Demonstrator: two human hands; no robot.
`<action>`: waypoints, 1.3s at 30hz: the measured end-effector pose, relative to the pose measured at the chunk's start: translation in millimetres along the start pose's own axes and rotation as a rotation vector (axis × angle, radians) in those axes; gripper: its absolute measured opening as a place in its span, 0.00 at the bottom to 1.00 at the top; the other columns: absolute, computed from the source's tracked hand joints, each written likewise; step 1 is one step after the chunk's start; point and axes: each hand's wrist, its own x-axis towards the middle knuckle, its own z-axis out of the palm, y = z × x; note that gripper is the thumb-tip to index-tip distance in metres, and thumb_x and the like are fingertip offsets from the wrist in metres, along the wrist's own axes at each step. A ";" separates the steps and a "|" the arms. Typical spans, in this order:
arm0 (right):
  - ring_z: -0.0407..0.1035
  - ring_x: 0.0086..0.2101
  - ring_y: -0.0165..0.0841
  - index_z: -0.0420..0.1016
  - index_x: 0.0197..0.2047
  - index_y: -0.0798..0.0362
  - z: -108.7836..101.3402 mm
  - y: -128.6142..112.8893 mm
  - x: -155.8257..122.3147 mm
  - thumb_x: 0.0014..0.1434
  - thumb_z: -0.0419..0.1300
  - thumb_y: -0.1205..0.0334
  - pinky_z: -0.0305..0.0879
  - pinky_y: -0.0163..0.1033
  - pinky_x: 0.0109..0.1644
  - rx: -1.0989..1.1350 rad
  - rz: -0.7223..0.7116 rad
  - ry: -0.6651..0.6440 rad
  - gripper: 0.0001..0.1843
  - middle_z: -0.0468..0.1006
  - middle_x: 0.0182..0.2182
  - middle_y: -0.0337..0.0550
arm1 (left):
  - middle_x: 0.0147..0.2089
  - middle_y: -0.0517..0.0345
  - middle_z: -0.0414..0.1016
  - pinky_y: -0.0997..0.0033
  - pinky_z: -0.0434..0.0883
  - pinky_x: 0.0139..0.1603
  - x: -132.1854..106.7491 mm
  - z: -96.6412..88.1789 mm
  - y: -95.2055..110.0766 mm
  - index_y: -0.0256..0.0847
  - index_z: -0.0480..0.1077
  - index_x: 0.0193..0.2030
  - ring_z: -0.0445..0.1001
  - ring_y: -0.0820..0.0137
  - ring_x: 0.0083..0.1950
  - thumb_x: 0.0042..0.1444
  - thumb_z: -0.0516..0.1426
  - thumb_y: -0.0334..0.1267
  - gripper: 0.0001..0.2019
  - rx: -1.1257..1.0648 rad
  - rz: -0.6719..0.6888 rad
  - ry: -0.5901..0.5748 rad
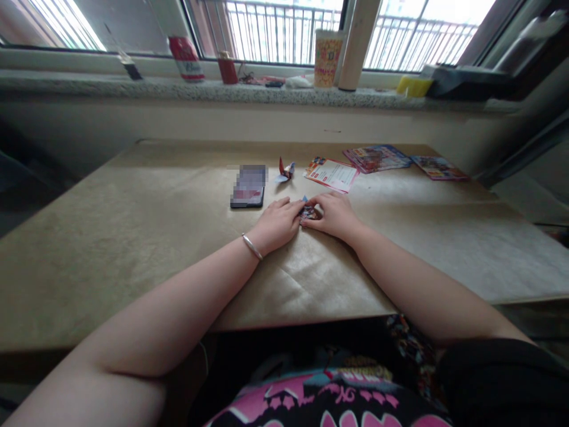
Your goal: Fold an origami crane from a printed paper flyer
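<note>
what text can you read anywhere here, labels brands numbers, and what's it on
Nothing here reads clearly.
red can: blue script on white label, too blurred
paper cup: coloured print, too blurred
flyers: print too small
phone: screen blurred out
folded paper between left hand and right hand: print too small
clothing: pink lettering, cut off, unreadable
</note>
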 end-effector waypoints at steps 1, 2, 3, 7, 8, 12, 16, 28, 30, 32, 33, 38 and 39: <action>0.68 0.47 0.47 0.79 0.46 0.50 -0.1 0.1 0.3 0.49 0.67 0.42 0.59 0.49 0.53 -0.007 -0.006 0.000 0.26 0.80 0.42 0.49 | 0.66 0.49 0.66 0.50 0.57 0.68 -0.2 0.2 0.0 0.39 0.63 0.66 0.62 0.54 0.66 0.63 0.48 0.37 0.24 0.002 0.001 0.001; 0.68 0.47 0.47 0.79 0.46 0.50 -0.2 0.3 0.5 0.49 0.67 0.42 0.58 0.49 0.53 -0.014 -0.013 0.001 0.26 0.80 0.42 0.49 | 0.66 0.49 0.66 0.50 0.57 0.68 -0.4 0.2 0.1 0.39 0.63 0.66 0.61 0.54 0.67 0.64 0.48 0.37 0.24 0.005 0.004 -0.002; 0.68 0.47 0.47 0.79 0.46 0.50 -0.1 0.5 0.7 0.49 0.67 0.42 0.58 0.49 0.53 -0.021 -0.020 0.001 0.26 0.80 0.42 0.49 | 0.66 0.49 0.66 0.50 0.57 0.68 -0.7 -0.1 0.3 0.38 0.62 0.66 0.61 0.53 0.67 0.64 0.48 0.38 0.24 0.006 0.006 -0.005; 0.68 0.48 0.47 0.79 0.47 0.51 0.3 1.2 0.7 0.48 0.66 0.41 0.58 0.50 0.54 -0.040 -0.040 0.003 0.28 0.81 0.43 0.49 | 0.67 0.47 0.65 0.50 0.56 0.68 -1.9 -2.6 2.5 0.37 0.61 0.67 0.60 0.53 0.67 0.64 0.48 0.40 0.25 0.009 0.017 -0.024; 0.67 0.49 0.47 0.79 0.48 0.51 0.3 1.4 0.5 0.48 0.66 0.40 0.57 0.50 0.54 -0.043 -0.045 0.004 0.29 0.81 0.43 0.49 | 0.67 0.47 0.65 0.50 0.56 0.68 -2.2 -3.1 3.0 0.37 0.61 0.67 0.60 0.52 0.67 0.64 0.48 0.40 0.25 0.012 0.016 -0.027; 0.66 0.50 0.48 0.79 0.49 0.51 -0.2 2.4 0.3 0.49 0.66 0.39 0.56 0.51 0.56 -0.062 -0.055 -0.003 0.30 0.80 0.44 0.50 | 0.68 0.47 0.63 0.50 0.55 0.70 -2.3 -3.0 2.3 0.37 0.60 0.68 0.58 0.52 0.69 0.65 0.48 0.42 0.26 0.043 0.012 -0.036; 0.63 0.52 0.49 0.78 0.52 0.50 -0.5 5.0 0.9 0.48 0.65 0.35 0.56 0.52 0.58 -0.061 -0.027 -0.030 0.35 0.77 0.50 0.52 | 0.70 0.46 0.60 0.50 0.53 0.71 -1.0 -2.6 0.1 0.37 0.63 0.65 0.55 0.51 0.71 0.65 0.48 0.44 0.25 0.075 0.017 -0.034; 0.57 0.60 0.50 0.71 0.61 0.50 9.7 14.3 2.7 0.50 0.64 0.36 0.51 0.55 0.66 -0.006 -0.048 -0.070 0.40 0.71 0.58 0.50 | 0.71 0.49 0.58 0.54 0.54 0.71 2.8 -5.7 -1.0 0.35 0.62 0.65 0.56 0.56 0.71 0.66 0.46 0.44 0.24 0.165 0.063 -0.080; 0.52 0.63 0.52 0.70 0.61 0.48 11.5 16.5 4.0 0.49 0.63 0.35 0.49 0.57 0.67 -0.006 -0.039 -0.090 0.41 0.69 0.60 0.49 | 0.70 0.48 0.60 0.54 0.55 0.70 3.9 -5.7 -2.4 0.35 0.63 0.64 0.57 0.56 0.70 0.66 0.47 0.44 0.24 0.153 0.061 -0.089; 0.48 0.65 0.55 0.68 0.63 0.45 12.1 17.5 4.9 0.49 0.62 0.34 0.46 0.60 0.68 -0.020 -0.023 -0.109 0.42 0.66 0.63 0.49 | 0.69 0.47 0.60 0.53 0.55 0.70 5.0 -5.4 -4.1 0.35 0.63 0.63 0.57 0.55 0.70 0.66 0.47 0.44 0.23 0.131 0.064 -0.097; 0.47 0.66 0.56 0.66 0.64 0.44 11.8 17.5 5.0 0.50 0.62 0.33 0.45 0.61 0.68 -0.032 -0.017 -0.121 0.43 0.64 0.64 0.48 | 0.69 0.46 0.60 0.52 0.55 0.70 5.4 -5.0 -5.0 0.35 0.64 0.63 0.57 0.55 0.70 0.65 0.48 0.44 0.23 0.121 0.066 -0.101; 0.41 0.68 0.58 0.59 0.68 0.42 7.4 14.3 4.0 0.53 0.55 0.30 0.41 0.63 0.68 -0.121 0.005 -0.205 0.45 0.56 0.68 0.49 | 0.68 0.45 0.62 0.54 0.55 0.70 6.2 -2.7 -7.7 0.36 0.65 0.61 0.58 0.57 0.69 0.65 0.48 0.45 0.23 0.109 0.082 -0.075; 0.40 0.68 0.58 0.59 0.69 0.43 6.6 13.5 3.7 0.54 0.54 0.29 0.40 0.63 0.68 -0.137 0.004 -0.218 0.45 0.55 0.69 0.49 | 0.67 0.45 0.62 0.55 0.56 0.70 6.1 -2.6 -7.7 0.36 0.65 0.61 0.59 0.58 0.69 0.65 0.48 0.45 0.22 0.111 0.085 -0.068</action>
